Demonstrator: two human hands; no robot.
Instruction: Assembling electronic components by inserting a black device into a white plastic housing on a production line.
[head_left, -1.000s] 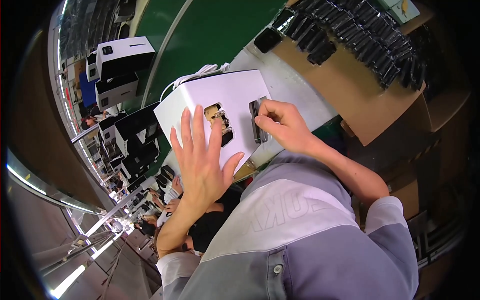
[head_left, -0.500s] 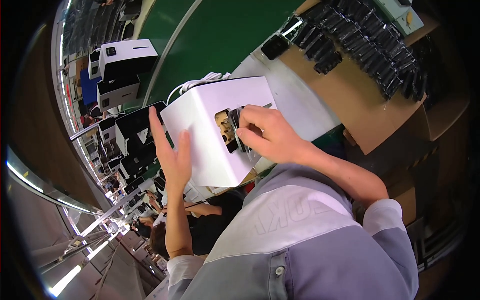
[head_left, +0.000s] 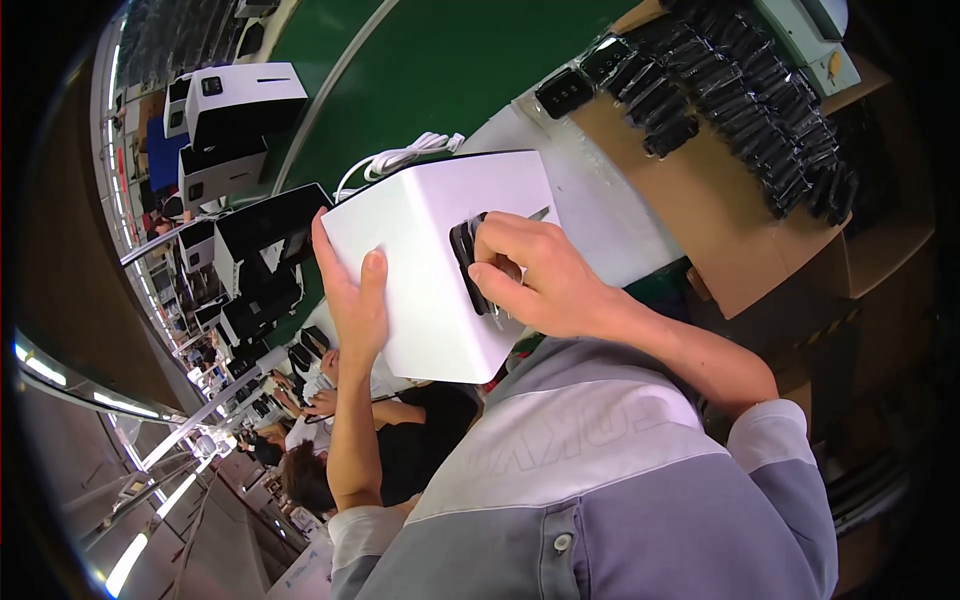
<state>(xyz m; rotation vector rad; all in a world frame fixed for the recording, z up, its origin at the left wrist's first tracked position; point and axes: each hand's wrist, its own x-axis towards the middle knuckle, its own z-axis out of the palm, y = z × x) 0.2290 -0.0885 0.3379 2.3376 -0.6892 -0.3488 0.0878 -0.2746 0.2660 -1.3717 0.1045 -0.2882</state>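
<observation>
A white box-shaped appliance housing (head_left: pixel 420 270) stands tilted in front of me, with a dark slot on its right face. My left hand (head_left: pixel 352 290) grips its left side, the thumb lying on the white face and the fingers along the edge. With fingers and thumb curled together, my right hand (head_left: pixel 530 265) holds a black rounded panel (head_left: pixel 465 250) at the opening in the right face. The panel now covers that opening; clear film shows by my fingers. Whether it sits fully flush is hidden by my hand.
A coiled white cable (head_left: pixel 410 155) lies behind the housing. Many film-wrapped black panels (head_left: pixel 740 110) rest on cardboard (head_left: pixel 720 240) at the right. More white and black housings (head_left: pixel 245 100) stand at the left, and a co-worker (head_left: pixel 410 440) works beyond my left arm.
The black panel has moved into the opening, hiding the tan interior seen before. My left hand has closed against the housing's side. The view has shifted slightly.
</observation>
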